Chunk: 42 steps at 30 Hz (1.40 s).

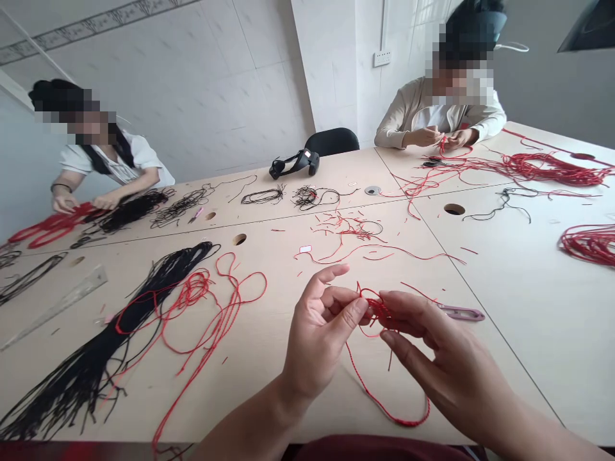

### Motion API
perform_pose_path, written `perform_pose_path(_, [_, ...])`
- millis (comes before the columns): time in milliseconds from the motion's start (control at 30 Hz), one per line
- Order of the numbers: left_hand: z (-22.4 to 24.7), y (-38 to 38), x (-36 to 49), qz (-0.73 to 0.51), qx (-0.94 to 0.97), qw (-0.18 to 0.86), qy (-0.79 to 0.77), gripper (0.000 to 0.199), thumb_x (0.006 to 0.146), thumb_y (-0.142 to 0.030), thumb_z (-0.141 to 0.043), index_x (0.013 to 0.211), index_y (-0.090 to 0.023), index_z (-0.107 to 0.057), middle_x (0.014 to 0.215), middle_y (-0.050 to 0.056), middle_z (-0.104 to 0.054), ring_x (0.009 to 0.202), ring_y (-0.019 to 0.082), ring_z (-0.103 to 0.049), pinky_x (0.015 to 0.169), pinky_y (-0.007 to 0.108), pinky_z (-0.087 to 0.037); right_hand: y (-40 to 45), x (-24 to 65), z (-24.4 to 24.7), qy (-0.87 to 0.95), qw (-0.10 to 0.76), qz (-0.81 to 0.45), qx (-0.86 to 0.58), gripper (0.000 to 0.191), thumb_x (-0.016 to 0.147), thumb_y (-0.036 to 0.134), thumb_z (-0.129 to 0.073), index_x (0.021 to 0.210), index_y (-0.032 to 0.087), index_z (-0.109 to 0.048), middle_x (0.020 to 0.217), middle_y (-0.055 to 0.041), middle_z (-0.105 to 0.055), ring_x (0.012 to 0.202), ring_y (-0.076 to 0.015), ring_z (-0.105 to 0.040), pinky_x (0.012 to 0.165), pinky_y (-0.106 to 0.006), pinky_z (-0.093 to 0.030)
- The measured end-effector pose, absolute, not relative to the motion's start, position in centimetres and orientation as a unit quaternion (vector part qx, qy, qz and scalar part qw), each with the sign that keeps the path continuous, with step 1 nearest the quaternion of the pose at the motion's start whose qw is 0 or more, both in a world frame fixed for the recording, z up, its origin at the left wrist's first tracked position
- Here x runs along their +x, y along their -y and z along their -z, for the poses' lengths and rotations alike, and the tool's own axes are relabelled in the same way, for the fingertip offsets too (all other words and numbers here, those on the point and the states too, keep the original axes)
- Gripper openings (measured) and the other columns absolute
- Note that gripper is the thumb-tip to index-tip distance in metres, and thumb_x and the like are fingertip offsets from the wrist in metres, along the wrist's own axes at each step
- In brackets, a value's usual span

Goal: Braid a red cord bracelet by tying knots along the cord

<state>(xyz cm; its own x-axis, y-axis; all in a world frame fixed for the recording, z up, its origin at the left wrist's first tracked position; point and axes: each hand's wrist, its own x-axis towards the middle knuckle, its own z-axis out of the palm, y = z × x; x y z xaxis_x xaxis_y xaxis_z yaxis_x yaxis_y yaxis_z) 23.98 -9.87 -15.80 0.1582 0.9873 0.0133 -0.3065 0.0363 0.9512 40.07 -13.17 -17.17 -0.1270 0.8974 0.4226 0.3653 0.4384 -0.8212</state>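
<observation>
Between my two hands, a little above the table (269, 384), is a knotted red cord (378, 308). My left hand (323, 323) pinches it between thumb and index finger, with another finger raised. From the other side my right hand (432, 333) holds the cord's tangled part with its fingers; the thumb stands slightly apart below. A braided loop of the same cord hangs down toward the table edge, with a thicker wrapped part (408, 422) at its bottom. Just behind my right hand lies a small purple-handled cutter (464, 313).
At the left lie a long black cord bundle (158, 282) and loose red cords (230, 307). Red scraps (350, 225) and a headset (294, 164) are farther back. Red cord coils (589, 244) lie at the right. Two people (110, 153) (442, 109) handle red cords across the table.
</observation>
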Motion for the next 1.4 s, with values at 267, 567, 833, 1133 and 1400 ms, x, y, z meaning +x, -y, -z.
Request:
perform_pose_path(267, [15.7,9.9,24.0,-0.524,0.413,0.644,-0.373,0.031,0.086,-0.018,-0.075,0.112,-0.021,-0.059,0.072,-0.006,-0.071,0.067,0.008,-0.066,0.07,0.02,-0.055,12.8,39.3,17.8,0.768,0.473,-0.019,-0.432,0.034,0.096,0.013,-0.056,0.129,0.023,-0.051,0.101,-0.0061,-0.078,0.083,-0.0183,-0.077,0.08,-0.027,-0.064])
perform_pose_path(567, [15.7,10.0,24.2,-0.526,0.41,0.637,-0.386,0.03,0.084,-0.02,-0.077,0.11,-0.02,-0.063,0.072,-0.004,-0.07,0.067,0.011,-0.065,0.067,0.022,-0.055,12.5,39.6,18.0,0.788,0.465,0.014,-0.403,0.031,0.094,0.003,-0.052,0.118,0.023,-0.057,0.101,-0.0059,-0.077,0.085,-0.0172,-0.076,0.073,-0.025,-0.061])
perform_pose_path(833, [15.3,9.8,24.3,-0.53,0.377,0.665,-0.368,0.022,0.074,-0.025,-0.085,0.094,-0.021,-0.076,0.074,-0.001,-0.071,0.068,0.012,-0.068,0.064,0.022,-0.058,13.3,40.4,16.8,0.753,0.517,-0.069,-0.402,0.017,0.092,0.005,-0.057,0.091,0.021,-0.063,0.102,-0.0081,-0.063,0.09,-0.0154,-0.068,0.07,-0.022,-0.059])
perform_pose_path(1133, [15.2,10.0,24.4,-0.479,0.374,0.702,-0.371,0.008,0.075,-0.024,-0.084,0.082,-0.02,-0.08,0.07,0.0,-0.073,0.06,0.01,-0.066,0.061,0.02,-0.054,13.9,41.0,16.0,0.759,0.496,-0.237,-0.349,0.013,0.097,0.012,-0.054,0.092,0.023,-0.057,0.083,-0.0025,-0.069,0.077,-0.0142,-0.068,0.066,-0.023,-0.058])
perform_pose_path(1400, [14.4,9.6,24.1,-0.433,0.299,0.776,-0.348,0.007,0.071,-0.016,-0.083,0.074,-0.015,-0.076,0.06,0.0,-0.067,0.052,0.006,-0.058,0.053,0.015,-0.047,13.7,41.8,15.2,0.829,0.431,-0.17,-0.313,0.017,0.098,0.008,-0.049,0.092,0.022,-0.056,0.087,-0.0033,-0.072,0.085,-0.013,-0.07,0.075,-0.022,-0.058])
